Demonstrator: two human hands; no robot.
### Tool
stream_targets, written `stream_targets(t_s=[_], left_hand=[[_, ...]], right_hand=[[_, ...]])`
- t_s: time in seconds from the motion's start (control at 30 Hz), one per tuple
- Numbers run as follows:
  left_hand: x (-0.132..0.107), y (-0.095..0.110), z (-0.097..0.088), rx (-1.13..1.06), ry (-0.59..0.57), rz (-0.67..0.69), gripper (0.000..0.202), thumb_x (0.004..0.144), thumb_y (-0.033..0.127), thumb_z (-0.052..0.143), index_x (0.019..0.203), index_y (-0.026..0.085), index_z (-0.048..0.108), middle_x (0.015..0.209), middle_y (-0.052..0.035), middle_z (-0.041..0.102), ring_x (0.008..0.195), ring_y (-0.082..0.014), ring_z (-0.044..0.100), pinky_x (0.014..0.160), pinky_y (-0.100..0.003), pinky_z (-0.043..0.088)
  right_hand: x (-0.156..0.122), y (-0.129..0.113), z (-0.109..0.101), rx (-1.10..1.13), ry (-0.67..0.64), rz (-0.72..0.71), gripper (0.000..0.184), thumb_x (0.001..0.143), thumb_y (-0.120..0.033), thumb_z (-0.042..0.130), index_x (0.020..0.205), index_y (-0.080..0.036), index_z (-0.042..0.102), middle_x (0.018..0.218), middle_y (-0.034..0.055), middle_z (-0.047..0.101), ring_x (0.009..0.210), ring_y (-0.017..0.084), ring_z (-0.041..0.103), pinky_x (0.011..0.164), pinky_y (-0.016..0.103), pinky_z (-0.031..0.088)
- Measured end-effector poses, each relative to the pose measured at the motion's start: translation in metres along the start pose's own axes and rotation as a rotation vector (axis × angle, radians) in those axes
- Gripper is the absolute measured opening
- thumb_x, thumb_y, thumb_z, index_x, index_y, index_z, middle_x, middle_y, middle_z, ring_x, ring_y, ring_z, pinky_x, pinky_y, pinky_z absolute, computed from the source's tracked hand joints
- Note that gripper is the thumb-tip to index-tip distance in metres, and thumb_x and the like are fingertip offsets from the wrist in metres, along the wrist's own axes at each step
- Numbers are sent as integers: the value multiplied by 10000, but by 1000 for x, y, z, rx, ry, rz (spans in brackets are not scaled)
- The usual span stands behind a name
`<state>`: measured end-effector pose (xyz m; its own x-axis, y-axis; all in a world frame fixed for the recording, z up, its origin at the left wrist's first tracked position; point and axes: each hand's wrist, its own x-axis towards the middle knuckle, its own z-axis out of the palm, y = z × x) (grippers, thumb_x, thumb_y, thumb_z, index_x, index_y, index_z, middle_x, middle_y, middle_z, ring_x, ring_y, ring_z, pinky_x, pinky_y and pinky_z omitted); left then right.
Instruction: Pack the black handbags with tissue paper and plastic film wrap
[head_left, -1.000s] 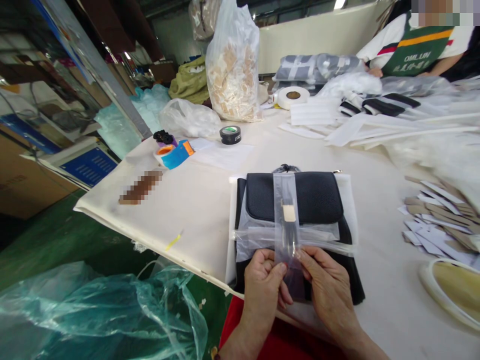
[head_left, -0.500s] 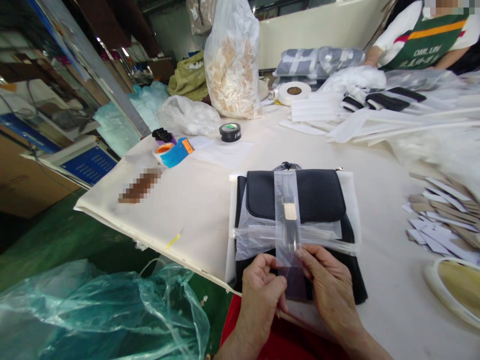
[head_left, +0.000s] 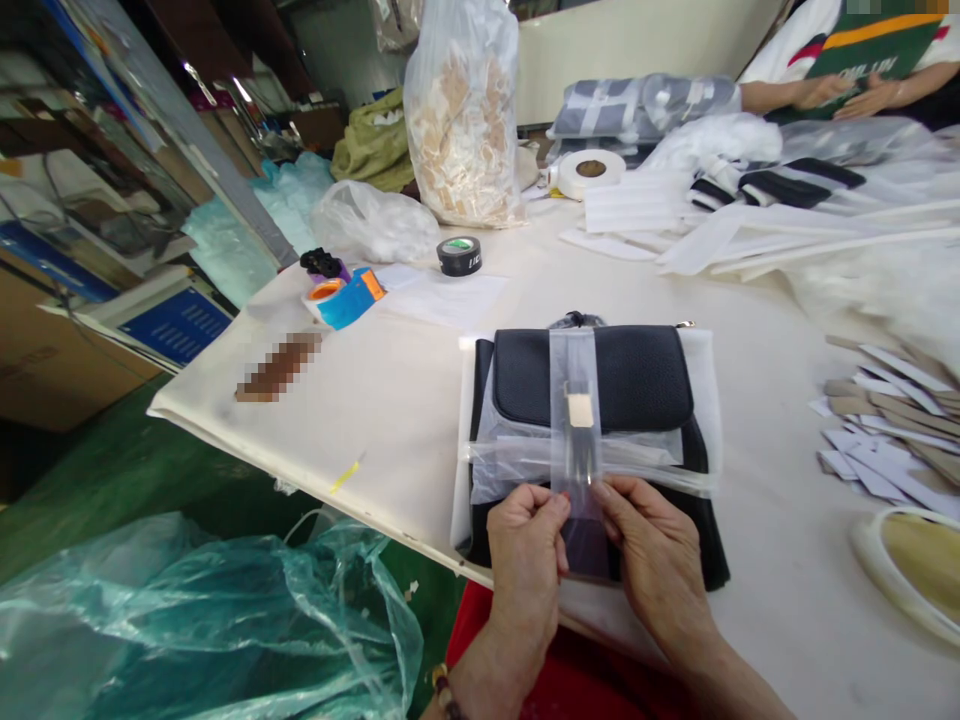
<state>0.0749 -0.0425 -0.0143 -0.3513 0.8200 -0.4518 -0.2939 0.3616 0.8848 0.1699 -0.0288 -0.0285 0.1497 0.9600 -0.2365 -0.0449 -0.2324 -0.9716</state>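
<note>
A black leather bag (head_left: 637, 375) with a front flap lies flat on the table in front of me. Down the middle of its flap runs a clear plastic strip (head_left: 574, 355), covering a gold-coloured clasp (head_left: 580, 410). My left hand (head_left: 525, 545) pinches the strip's lower left edge between thumb and forefinger. On the other side, my right hand (head_left: 651, 545) pinches the lower right edge. Translucent wrapping (head_left: 517, 455) crosses the bag below the flap, and a white foam sheet (head_left: 705, 390) shows beneath it.
At the left lie a blue tape roll (head_left: 352, 300) and a black tape roll (head_left: 459, 256). Card strips (head_left: 885, 440) and a round dish (head_left: 915, 570) are at the right. A co-worker's hands (head_left: 847, 95) show at the far side. The table edge (head_left: 300, 500) runs at front left.
My left hand has moved up to the strip's lower edge and now pinches it. My right hand keeps its pinch. The co-worker's hands have come together.
</note>
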Motion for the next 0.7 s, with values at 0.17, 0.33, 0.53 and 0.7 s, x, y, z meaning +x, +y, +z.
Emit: stream_targets(t_s=[0.17,0.33,0.53,0.7], left_hand=[[1,-1,0,21,7,-4,222,572,363,555,494,169,482,299,80,341,268,-25,244,309,-152,145],[2,-3,2,49,17,-3,208,574,357,542,491,179,477,281,81,328,261,-36,230,304,-165,137],[7,-13,3,87,55,80,193,580,322,541,475,181,460,333,82,333,314,-44,249,333,-174,166],[10,-18,3,122,70,143,193,596,273,549,461,179,449,374,81,337,372,-52,264,381,-181,220]], right_hand=[[0,1,2,16,19,13,295,678,-448,654,720,-156,639,481,-64,413,472,85,335,439,233,236],[0,0,2,25,26,20,284,682,-434,658,719,-154,643,480,-65,412,466,82,328,431,231,232],[0,-1,1,62,10,12,304,652,-442,682,713,-147,650,484,-59,419,471,82,326,430,228,226],[1,0,-1,81,-38,2,288,659,-417,696,734,-140,666,494,-49,436,484,87,341,442,230,239]])
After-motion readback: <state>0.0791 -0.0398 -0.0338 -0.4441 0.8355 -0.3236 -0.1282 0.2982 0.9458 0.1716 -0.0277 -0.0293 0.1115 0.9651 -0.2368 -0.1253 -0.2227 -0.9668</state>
